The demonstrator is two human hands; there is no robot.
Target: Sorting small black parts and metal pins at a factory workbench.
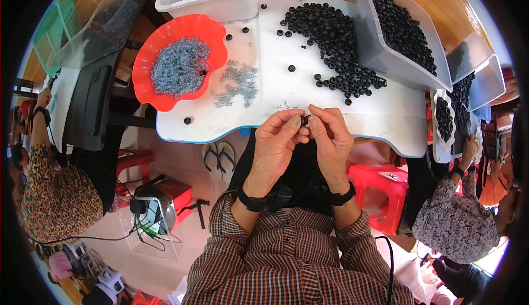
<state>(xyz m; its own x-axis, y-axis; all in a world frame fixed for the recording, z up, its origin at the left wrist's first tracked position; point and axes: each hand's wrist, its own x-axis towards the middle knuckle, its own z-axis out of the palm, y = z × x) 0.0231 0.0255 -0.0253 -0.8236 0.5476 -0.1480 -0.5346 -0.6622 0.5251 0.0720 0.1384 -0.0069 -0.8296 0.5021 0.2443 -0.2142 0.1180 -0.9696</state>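
My left hand (pixel 272 144) and my right hand (pixel 332 145) meet over the near edge of the white table (pixel 273 81). Thumbs and fingertips of both pinch a small black round part (pixel 305 121); the fingers cover most of it. Just beyond, to the right, spreads a heap of similar black round parts (pixel 325 26). To the left stands a red wavy-rimmed bowl (pixel 141 65) with a mound of tiny bluish-clear pieces (pixel 177 67), too small to name. More such tiny pieces (pixel 238 83) lie loose beside the bowl.
A white tub (pixel 212 6) and a large translucent bin (pixel 380 46), both with black parts, stand at the back. A co-worker's patterned sleeve (pixel 52 194) is on the left, another person (pixel 457 219) on the right. Red stools (pixel 386 189) and sandals (pixel 219 160) are below.
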